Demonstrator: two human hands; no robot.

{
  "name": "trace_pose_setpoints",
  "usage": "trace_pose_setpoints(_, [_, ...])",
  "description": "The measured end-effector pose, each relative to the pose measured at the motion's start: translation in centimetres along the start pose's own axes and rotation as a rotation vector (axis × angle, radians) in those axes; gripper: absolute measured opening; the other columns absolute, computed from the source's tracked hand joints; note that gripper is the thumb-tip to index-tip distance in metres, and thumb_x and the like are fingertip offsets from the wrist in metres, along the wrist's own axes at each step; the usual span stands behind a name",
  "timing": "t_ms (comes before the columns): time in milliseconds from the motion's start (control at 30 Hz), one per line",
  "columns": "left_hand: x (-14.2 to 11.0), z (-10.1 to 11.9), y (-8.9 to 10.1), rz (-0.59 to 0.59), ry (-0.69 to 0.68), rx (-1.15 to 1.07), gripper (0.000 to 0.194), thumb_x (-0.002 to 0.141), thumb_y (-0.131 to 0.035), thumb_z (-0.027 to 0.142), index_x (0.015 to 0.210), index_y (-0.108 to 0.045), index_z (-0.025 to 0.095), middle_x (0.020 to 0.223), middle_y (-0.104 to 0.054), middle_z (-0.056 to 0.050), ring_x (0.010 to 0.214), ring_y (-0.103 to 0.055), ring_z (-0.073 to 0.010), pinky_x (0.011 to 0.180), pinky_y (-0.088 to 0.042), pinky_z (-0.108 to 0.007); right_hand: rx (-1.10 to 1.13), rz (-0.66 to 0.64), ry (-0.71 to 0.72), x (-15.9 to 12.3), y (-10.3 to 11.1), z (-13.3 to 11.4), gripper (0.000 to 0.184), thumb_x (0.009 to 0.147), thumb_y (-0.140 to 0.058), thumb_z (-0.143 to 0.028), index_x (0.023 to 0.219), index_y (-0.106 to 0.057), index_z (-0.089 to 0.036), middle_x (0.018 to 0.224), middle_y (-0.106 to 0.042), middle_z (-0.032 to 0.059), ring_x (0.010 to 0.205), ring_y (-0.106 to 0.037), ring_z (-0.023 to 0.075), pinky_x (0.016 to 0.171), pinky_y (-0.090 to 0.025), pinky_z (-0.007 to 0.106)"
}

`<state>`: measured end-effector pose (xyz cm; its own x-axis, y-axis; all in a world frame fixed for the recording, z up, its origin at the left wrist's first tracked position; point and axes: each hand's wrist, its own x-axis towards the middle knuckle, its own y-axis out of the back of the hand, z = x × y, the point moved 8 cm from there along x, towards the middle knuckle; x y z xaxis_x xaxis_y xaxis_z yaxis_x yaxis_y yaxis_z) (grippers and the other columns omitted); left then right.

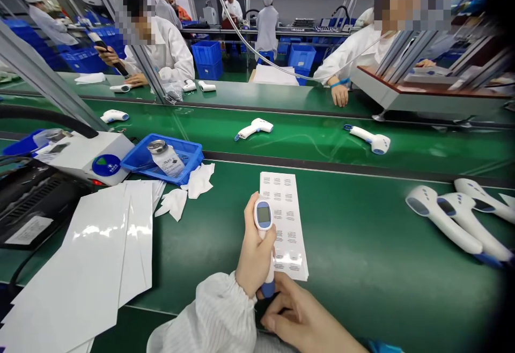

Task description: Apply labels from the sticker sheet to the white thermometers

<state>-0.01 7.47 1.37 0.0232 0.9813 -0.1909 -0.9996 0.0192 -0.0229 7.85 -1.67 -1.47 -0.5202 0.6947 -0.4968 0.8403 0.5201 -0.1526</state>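
Note:
My left hand [252,254] is wrapped round a white and blue handheld thermometer [263,218], held upright with its small grey screen facing me. My right hand [300,315] lies just below, its fingers curled at the thermometer's blue bottom end and touching it. Right behind the thermometer a white label sheet [287,208] with rows of small printed stickers lies flat on the green bench [362,256].
Three more thermometers [454,219] lie at the right. Glossy white sheets [96,262] spread at the left beside a blue tray [185,157] holding a bottle. Thermometers ride the green conveyor [314,138]. Other people in white coats work at the far side.

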Motion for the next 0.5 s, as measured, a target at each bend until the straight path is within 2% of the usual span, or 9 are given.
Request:
trace_pose_setpoints(67, [0.1,-1.0,-0.7,-0.045,0.021,-0.016,0.067,0.09,-0.049,0.031,0.151,-0.02,0.029,0.132,-0.056,-0.01,0.098,-0.065,-0.0202,0.075,-0.055,-0.028,-0.18,0.03,-0.062,-0.7,1.0,-0.2,0.029,0.082,-0.061,-0.029,0.109,-0.055,-0.019,0.078,-0.065,0.0022,0.077,-0.066,0.0195,0.07,-0.05,0.03])
trace_pose_setpoints(167, [0.2,-1.7,-1.2,-0.072,0.053,-0.107,0.067,0.088,-0.053,0.031,0.149,-0.024,0.029,0.122,-0.06,-0.009,0.082,-0.065,-0.0176,0.067,-0.054,-0.027,-0.32,0.044,-0.055,-1.7,2.5,-1.6,0.023,0.087,-0.056,-0.028,0.108,-0.061,-0.021,0.085,-0.071,0.0033,0.074,-0.068,0.0193,0.07,-0.051,0.03])
trace_pose_setpoints(267, [0.1,-1.4,0.0,-0.048,0.12,-0.198,0.07,0.087,-0.057,0.033,0.148,-0.023,0.034,0.104,-0.061,-0.003,0.055,-0.053,-0.0092,0.051,-0.049,-0.024,-0.393,0.124,0.021,-2.0,5.7,-3.3,0.023,0.092,-0.051,-0.038,0.107,-0.064,-0.025,0.094,-0.073,0.0033,0.083,-0.069,0.0211,0.074,-0.053,0.032])
trace_pose_setpoints(333, [-0.4,-0.7,2.6,0.022,0.167,-0.234,0.074,0.085,-0.062,0.035,0.148,-0.022,0.04,0.089,-0.056,0.002,0.047,-0.045,-0.0064,0.044,-0.044,-0.021,-0.498,0.261,0.076,-1.3,9.9,-4.6,0.028,0.093,-0.051,-0.044,0.108,-0.064,-0.026,0.1,-0.073,0.0047,0.091,-0.069,0.0235,0.079,-0.053,0.035])
trace_pose_setpoints(400, [-1.5,0.3,6.8,0.16,0.184,-0.225,0.079,0.08,-0.068,0.036,0.145,-0.024,0.045,0.083,-0.053,0.004,0.049,-0.046,-0.0077,0.04,-0.042,-0.02,-0.655,0.504,0.124,-0.1,16.0,-6.6,0.032,0.091,-0.052,-0.045,0.111,-0.064,-0.023,0.112,-0.07,0.0087,0.098,-0.067,0.0264,0.085,-0.053,0.038])
trace_pose_setpoints(467, [-3.3,1.5,11.9,0.326,0.168,-0.178,0.079,0.076,-0.073,0.038,0.142,-0.029,0.047,0.083,-0.055,0.004,0.055,-0.051,-0.011,0.039,-0.042,-0.02,-0.882,0.938,0.108,0.0,23.4,-9.5,0.04,0.088,-0.057,-0.039,0.119,-0.06,-0.015,0.121,-0.065,0.0162,0.103,-0.064,0.0306,0.087,-0.051,0.043])
trace_pose_setpoints(500, [-4.4,2.1,14.6,0.409,0.151,-0.14,0.077,0.077,-0.072,0.039,0.142,-0.031,0.047,0.085,-0.057,0.003,0.058,-0.053,-0.0123,0.039,-0.042,-0.02,-1.001,1.116,0.047,-0.1,26.6,-10.9,0.046,0.088,-0.058,-0.04,0.123,-0.058,-0.009,0.122,-0.063,0.0219,0.109,-0.061,0.0342,0.089,-0.05,0.045])
